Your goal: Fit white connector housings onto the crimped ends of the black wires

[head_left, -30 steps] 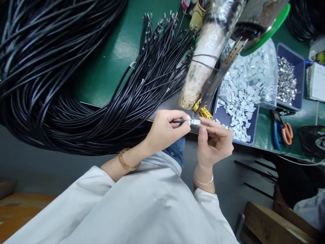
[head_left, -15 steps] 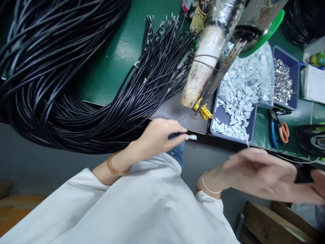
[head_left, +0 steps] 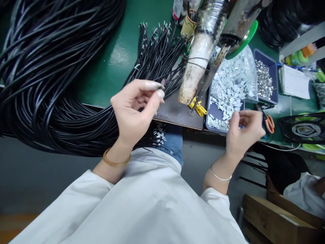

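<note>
My left hand (head_left: 137,108) is raised over the front edge of the bench, thumb and forefinger pinched on a cable end (head_left: 164,82) with a small reddish tip. Behind it lie several black cables (head_left: 149,67) with stripped, coloured wire ends. My right hand (head_left: 243,132) hovers by the front corner of a blue-grey tray (head_left: 213,123) of small white connectors (head_left: 225,98). Its fingers curl toward the thumb, slightly blurred, and anything between them cannot be made out. White connectors on cable ends (head_left: 159,134) rest at my lap, below my left hand.
A thick bundle of black cable (head_left: 56,67) covers the left. A wrapped white post (head_left: 190,74) and a yellow clip-like tool (head_left: 198,106) stand mid-bench. To the right are a tray of metal parts (head_left: 265,79), orange-handled pliers (head_left: 269,123), a fan (head_left: 304,129) and a cardboard box (head_left: 276,217).
My left hand has moved up from the lap; the cable with a white connector has left its fingers, and another cable end is in them. My right hand has come back left toward the tray.
</note>
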{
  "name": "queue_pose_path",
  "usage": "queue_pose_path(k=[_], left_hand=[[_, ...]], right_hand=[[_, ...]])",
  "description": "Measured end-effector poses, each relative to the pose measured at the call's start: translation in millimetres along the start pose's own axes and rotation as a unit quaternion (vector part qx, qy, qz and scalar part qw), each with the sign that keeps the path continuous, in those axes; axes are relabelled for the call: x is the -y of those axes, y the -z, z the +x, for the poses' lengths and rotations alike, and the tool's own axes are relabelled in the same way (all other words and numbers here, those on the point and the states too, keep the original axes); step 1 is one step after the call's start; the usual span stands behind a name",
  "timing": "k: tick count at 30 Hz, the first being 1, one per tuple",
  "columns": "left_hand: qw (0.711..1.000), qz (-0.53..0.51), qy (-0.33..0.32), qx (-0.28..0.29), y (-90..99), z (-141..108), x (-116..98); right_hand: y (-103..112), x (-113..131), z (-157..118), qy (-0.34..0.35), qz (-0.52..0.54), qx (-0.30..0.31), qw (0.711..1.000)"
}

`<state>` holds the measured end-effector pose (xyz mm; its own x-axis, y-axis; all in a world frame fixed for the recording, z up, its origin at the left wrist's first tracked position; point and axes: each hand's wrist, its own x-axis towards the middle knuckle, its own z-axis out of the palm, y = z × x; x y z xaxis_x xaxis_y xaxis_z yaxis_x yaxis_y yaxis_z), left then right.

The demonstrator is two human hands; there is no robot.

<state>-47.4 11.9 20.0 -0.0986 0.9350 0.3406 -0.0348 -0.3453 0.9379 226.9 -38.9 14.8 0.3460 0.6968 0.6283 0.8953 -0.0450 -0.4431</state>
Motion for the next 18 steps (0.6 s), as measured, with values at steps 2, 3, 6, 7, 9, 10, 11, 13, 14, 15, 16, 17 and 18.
queue_pose_path(k=[2, 3, 6, 7, 9, 10, 11, 13, 14, 15, 16, 17, 18], left_hand=[[0.974, -0.075, 0.037, 0.211, 3.8, -6, -19], [0.928, -0.088, 0.054, 0.359, 4.2, -11, -27], [0.801, -0.113, 0.066, 0.585, -2.6, -29, -33], [0.791, -0.109, 0.08, 0.597, -7.2, -37, -30], [0.822, -0.094, 0.142, 0.543, -17.7, -52, -17], [0.841, -0.1, 0.197, 0.494, -22.7, -57, -9], [0.867, -0.117, 0.244, 0.418, -27.2, -59, -1], [0.9, -0.165, 0.286, 0.286, -33.5, -58, 12], [0.903, -0.19, 0.292, 0.253, -35.3, -54, 17], [0.903, -0.207, 0.292, 0.236, -36.4, -50, 20], [0.902, -0.219, 0.291, 0.232, -37.1, -45, 21], [0.901, -0.223, 0.29, 0.233, -37.5, -40, 21], [0.902, -0.22, 0.289, 0.234, -38.0, -36, 21]], right_hand=[[-7, -16, 14, -0.011, -0.042, 0.103, 0.994], [-12, -23, 20, -0.013, -0.054, 0.126, 0.991], [-26, -34, 32, -0.022, -0.065, 0.185, 0.98], [-28, -34, 34, -0.022, -0.065, 0.206, 0.976], [-29, -32, 36, -0.012, -0.071, 0.236, 0.969], [-28, -29, 35, -0.002, -0.075, 0.236, 0.969], [-27, -27, 33, 0.008, -0.077, 0.225, 0.971], [-22, -21, 26, 0.018, -0.066, 0.181, 0.981], [-19, -18, 23, 0.014, -0.048, 0.15, 0.987], [-16, -14, 18, 0.003, -0.022, 0.121, 0.992], [-14, -11, 14, -0.015, 0.011, 0.092, 0.996], [-12, -7, 10, -0.037, 0.048, 0.065, 0.996], [-11, -2, 6, -0.059, 0.086, 0.042, 0.994]])
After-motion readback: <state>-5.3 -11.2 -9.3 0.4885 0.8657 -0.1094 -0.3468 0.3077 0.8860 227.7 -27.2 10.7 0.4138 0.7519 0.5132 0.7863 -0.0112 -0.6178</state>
